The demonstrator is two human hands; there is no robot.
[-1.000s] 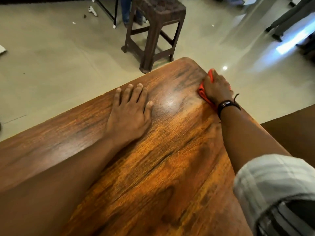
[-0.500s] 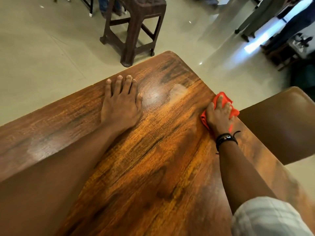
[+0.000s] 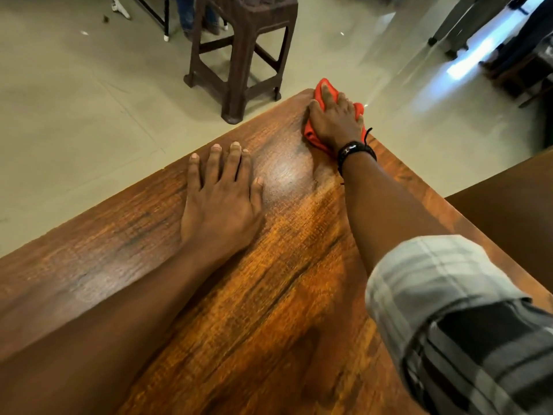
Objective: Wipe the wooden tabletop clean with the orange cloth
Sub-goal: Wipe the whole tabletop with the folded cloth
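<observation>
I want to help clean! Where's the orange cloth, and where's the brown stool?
orange cloth (image 3: 312, 136), head view, on the fold beside the wrist.
brown stool (image 3: 241, 70), head view, on its front leg.

Tabletop (image 3: 269, 280) lies open between left hand (image 3: 220, 202) and right hand (image 3: 336, 121); stool (image 3: 242, 52) stands off its corner.

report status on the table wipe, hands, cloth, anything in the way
Left hand flat on the tabletop, holding nothing. Right hand pressing the orange cloth at the far corner. In the way: only the left hand; stool stands on the floor beyond.
</observation>
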